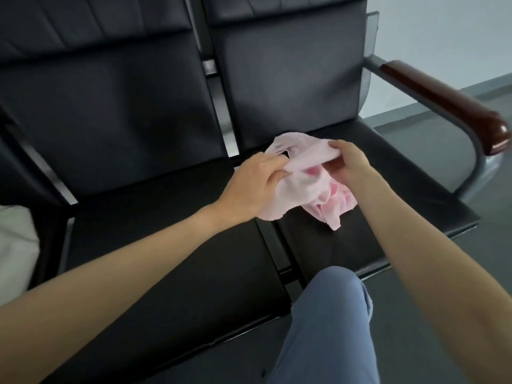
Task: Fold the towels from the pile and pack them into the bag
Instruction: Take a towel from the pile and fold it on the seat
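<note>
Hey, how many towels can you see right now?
1. A pink towel, still crumpled, is held over the right-hand black seat by the left hand and right hand. A pale thing at the left edge is too blurred to identify.

Bare black seats [155, 245] lie open leftward; a wooden armrest [443, 103] bounds the right.
</note>
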A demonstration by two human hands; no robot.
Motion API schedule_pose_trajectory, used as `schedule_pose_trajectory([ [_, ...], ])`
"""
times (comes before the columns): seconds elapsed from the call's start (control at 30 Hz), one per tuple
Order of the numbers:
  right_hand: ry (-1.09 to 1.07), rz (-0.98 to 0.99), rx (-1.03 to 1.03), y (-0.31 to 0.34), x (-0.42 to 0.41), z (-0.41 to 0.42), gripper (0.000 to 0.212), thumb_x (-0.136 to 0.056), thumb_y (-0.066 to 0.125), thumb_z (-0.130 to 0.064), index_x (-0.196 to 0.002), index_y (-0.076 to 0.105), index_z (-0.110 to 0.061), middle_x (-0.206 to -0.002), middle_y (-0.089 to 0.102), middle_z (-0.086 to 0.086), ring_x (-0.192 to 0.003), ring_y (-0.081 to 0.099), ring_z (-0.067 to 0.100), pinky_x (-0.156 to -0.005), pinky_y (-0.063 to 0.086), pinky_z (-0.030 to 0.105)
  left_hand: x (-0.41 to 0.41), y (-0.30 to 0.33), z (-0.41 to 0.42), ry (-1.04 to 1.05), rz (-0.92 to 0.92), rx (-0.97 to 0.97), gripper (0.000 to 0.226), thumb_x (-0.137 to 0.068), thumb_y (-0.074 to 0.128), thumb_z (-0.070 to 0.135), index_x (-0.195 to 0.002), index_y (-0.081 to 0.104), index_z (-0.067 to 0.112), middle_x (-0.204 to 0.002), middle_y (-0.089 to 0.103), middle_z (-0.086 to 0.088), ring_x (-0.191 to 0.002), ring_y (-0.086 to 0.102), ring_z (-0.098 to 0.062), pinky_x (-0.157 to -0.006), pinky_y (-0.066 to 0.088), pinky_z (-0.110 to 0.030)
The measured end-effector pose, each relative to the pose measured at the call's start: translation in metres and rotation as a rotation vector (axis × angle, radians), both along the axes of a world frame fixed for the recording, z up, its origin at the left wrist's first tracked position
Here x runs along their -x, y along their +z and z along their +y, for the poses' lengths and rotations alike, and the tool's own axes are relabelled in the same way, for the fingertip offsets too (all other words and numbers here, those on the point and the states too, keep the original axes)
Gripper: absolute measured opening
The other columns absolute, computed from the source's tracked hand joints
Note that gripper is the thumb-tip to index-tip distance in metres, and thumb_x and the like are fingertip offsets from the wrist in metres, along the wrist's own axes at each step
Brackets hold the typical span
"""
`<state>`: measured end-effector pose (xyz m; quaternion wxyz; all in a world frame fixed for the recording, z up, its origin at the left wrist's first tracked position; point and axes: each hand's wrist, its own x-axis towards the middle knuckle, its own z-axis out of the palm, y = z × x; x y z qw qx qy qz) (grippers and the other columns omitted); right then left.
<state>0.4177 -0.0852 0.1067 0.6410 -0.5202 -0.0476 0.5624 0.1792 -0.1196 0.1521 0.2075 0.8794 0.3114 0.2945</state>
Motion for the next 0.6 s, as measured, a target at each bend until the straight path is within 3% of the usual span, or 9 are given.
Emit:
schedule_pose_trajectory([
  [0.13, -0.004, -0.045, -0.185, 0.048, 0.039, -0.004, 0.024, -0.086, 0.055, 0.006, -0.108, 0.056, -0.002, -0.093, 0.064, 0.014, -0.079, 0.066, 0.024, -0.064, 0.055, 0.028, 0.052, 0.010, 0.011, 0.300, -0.104, 0.175, 0.025, -0.101, 0.043, 0.019, -0.084, 0.054, 0.005, -0.073, 0.054, -0.001, -0.066, 0.049, -0.015, -0.062, 0.040, -0.032],
  [0.27, 0.026, -0.145, -0.273, 0.086, 0.089, -0.007, 0.014, -0.084, 0.059, 0.010, -0.091, 0.057, -0.002, -0.082, 0.060, 0.013, -0.077, 0.063, 0.026, -0.071, 0.055, 0.033, 0.099, 0.019, 0.018, 0.555, -0.288, 0.285, 0.026, -0.101, 0.043, 0.021, -0.083, 0.054, 0.007, -0.075, 0.050, -0.001, -0.066, 0.046, -0.010, -0.061, 0.037, -0.022],
  [0.43, 0.157, -0.149, -0.386, 0.120, 0.159, -0.027, 0.009, -0.084, 0.058, 0.010, -0.090, 0.057, 0.003, -0.083, 0.061, 0.015, -0.082, 0.064, 0.030, -0.086, 0.055, 0.041, 0.161, 0.035, 0.015, 0.735, -0.417, 0.245, 0.021, -0.101, 0.044, 0.023, -0.089, 0.056, 0.010, -0.077, 0.051, 0.006, -0.069, 0.047, -0.004, -0.062, 0.035, -0.017],
  [0.6, 0.286, -0.404, -0.280, 0.096, 0.228, -0.064, 0.003, -0.089, 0.059, 0.001, -0.090, 0.061, -0.001, -0.075, 0.069, 0.009, -0.080, 0.069, 0.021, -0.079, 0.057, 0.032, 0.228, 0.020, -0.001, 0.869, -0.427, 0.223, 0.017, -0.099, 0.048, 0.024, -0.095, 0.060, 0.012, -0.085, 0.056, 0.005, -0.073, 0.049, -0.002, -0.062, 0.035, -0.015],
])
